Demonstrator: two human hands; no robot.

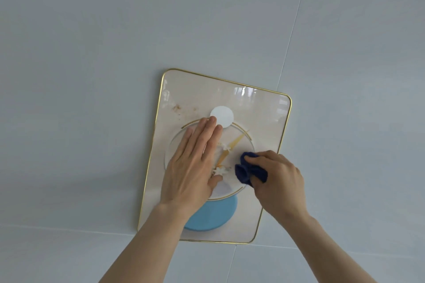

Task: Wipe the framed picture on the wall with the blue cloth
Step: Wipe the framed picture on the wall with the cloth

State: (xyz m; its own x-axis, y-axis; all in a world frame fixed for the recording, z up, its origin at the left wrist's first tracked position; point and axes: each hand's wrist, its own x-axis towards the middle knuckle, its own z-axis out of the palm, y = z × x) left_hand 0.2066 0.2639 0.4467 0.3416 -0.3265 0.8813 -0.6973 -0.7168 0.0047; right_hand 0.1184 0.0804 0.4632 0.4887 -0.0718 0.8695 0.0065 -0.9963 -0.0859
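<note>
A person's two bare hands work at a framed picture [259, 117] hung on a pale grey-blue wall [92, 53], seen from a head-worn camera. The left hand [193, 165] lies flat on the glass, fingers [208, 131] spread out straight and close together, palm pressed to the left half of the artwork. The right hand [279, 181] is closed in a pinch around a bunched dark blue cloth [249, 171], which it holds against the glass at the right of centre, near the frame's right edge.

The picture has a thin gold frame with rounded corners and appears tilted in this view, its top leaning left. Its artwork is cream, with a white disc [223, 116] just above the left fingertips, thin gold circle lines, two slender gold leaf-like shapes and small white flowers between the hands, and a light blue disc [216, 216] near the bottom, partly behind the left wrist. Brownish specks [176, 106] mark the upper left of the picture. The glass is glossy and catches bright reflections along its top right.

No lettering, brand or label can be read anywhere on the picture or the cloth.

The wall is made of large smooth panels; narrow seams [292, 41] run across it, one slanting down towards the frame's top right corner and another crossing level near its lower edge. A soft shadow lies on the wall left of the frame.
</note>
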